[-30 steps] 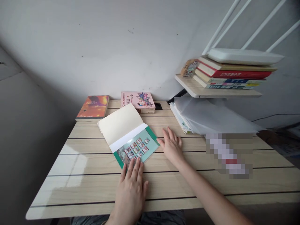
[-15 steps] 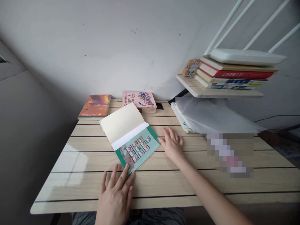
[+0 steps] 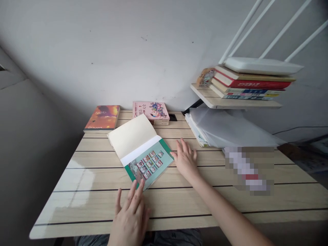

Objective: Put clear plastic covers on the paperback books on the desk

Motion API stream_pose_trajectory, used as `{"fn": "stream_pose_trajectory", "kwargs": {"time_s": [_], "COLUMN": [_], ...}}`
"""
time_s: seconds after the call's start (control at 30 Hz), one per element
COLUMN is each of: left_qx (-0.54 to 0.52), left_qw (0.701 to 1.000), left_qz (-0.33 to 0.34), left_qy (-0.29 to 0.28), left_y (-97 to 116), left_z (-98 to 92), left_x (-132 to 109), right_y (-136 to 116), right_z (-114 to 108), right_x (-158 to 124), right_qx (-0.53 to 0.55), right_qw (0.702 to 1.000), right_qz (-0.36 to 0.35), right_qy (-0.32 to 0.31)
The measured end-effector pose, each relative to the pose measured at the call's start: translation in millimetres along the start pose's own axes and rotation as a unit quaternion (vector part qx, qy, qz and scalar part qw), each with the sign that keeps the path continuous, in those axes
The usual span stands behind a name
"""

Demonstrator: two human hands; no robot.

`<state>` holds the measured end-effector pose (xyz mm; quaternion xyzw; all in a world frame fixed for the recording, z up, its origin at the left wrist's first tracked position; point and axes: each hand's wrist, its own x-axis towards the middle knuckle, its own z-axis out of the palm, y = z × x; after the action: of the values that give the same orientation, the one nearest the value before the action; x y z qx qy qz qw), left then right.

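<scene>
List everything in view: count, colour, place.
Open book: one, cream and green, desk centre
Orange book: one, orange, back left
Pink book: one, pink, topping pile, back
Shelf: one, pale, upper right
Stacked books: about five, mixed, on shelf
Flat object: one, white, atop stack
Ornament: one, brown, beside stack
Papers: several, white, below shelf
Plastic sheet: at least one, translucent, over papers
Pixelated item: one, mostly lilac, desk right
Bars: four, white, upper right
Cable: one, dark, far right
Desk: one, pale, below
Wall: one, grey, behind
Trousers: one pair, grey, bottom edge
Left hand: one, bare, book's near corner
Right hand: one, bare, book's right edge
</scene>
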<state>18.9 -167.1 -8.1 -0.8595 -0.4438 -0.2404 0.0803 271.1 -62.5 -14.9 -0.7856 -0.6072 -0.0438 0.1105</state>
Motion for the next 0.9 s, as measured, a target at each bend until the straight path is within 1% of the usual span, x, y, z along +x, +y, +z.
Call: {"fn": "stream_pose_trajectory", "kwargs": {"time_s": [0.07, 0.13, 0.27, 0.37, 0.5, 0.57, 0.63, 0.8, 0.9], "left_qx": [-0.007, 0.017, 0.062, 0.064, 0.054, 0.053, 0.054, 0.057, 0.057], "left_qw": [0.999, 0.996, 0.993, 0.993, 0.994, 0.994, 0.994, 0.993, 0.993], "left_qz": [0.043, 0.073, 0.08, 0.082, 0.075, 0.076, 0.08, 0.09, 0.095], "left_qy": [-0.032, -0.054, -0.057, -0.056, -0.053, -0.054, -0.054, -0.05, -0.045], "left_y": [0.5, -0.7, -3.0, -3.4, -3.7, -4.2, -4.9, -6.7, -8.6], "left_z": [4.1, 8.0, 14.2, 18.1, 20.7, 20.5, 19.7, 16.7, 13.4], "left_x": [7.9, 13.2, 13.8, 10.4, 7.8, 7.6, 7.9, 8.3, 5.6], "right_y": [-1.5, -1.2, -5.3, -25.9, -61.8, -66.7, -58.4, -12.8, 2.0], "right_z": [0.9, 1.4, -2.8, -9.8, -16.1, -16.3, -14.6, -7.2, -5.8], "right_x": [-0.9, -0.4, -3.4, -22.5, -58.8, -65.0, -58.3, -15.4, 0.8], "right_qx": [0.001, 0.001, -0.009, -0.012, 0.015, 0.021, 0.022, 0.008, 0.002], "right_qw": [1.0, 0.999, 0.999, 0.998, 0.986, 0.983, 0.987, 0.998, 0.997], "right_qz": [-0.015, -0.022, -0.022, -0.06, -0.169, -0.181, -0.155, -0.03, -0.004], "right_qy": [0.018, 0.027, 0.03, 0.032, -0.008, -0.027, -0.039, -0.062, -0.077]}}
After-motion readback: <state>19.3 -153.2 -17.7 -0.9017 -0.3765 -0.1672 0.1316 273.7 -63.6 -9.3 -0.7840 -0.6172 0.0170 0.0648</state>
